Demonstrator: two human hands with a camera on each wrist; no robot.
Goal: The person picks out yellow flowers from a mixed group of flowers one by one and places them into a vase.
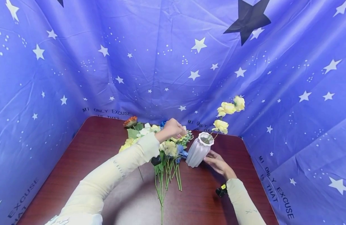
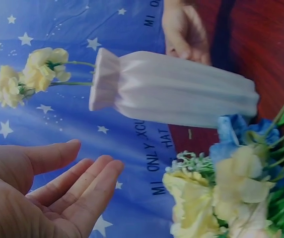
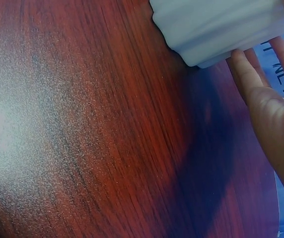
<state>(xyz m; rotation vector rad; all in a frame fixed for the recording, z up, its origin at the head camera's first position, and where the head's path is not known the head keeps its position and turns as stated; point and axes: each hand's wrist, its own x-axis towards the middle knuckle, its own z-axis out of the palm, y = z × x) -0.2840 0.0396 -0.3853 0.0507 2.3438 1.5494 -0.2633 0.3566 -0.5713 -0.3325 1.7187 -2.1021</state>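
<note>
My left hand [image 1: 174, 128] is held above a bunch of flowers [image 1: 170, 148], its fingers loosely extended and nothing between them. In the left wrist view the same hand [image 2: 57, 193] is beside the vase's mouth, apart from it. The pale, fluted vase [image 1: 199, 150] stands on the table, right of the bunch, with yellow flowers [image 1: 226, 108] on a stem leaning out to the right. My right hand [image 1: 218, 163] holds the vase's right side low down, thumb in front. In the right wrist view its fingers [image 3: 246, 72] touch the vase wall [image 3: 221, 29]; part of them is hidden.
Green stems [image 1: 161, 187] of the bunch point toward the near table edge. An orange flower [image 1: 130, 122] and blue flowers [image 1: 182, 151] lie among the yellow and white ones. A purple-blue star-patterned curtain [image 1: 161, 62] surrounds the dark red wooden table [image 1: 105, 134].
</note>
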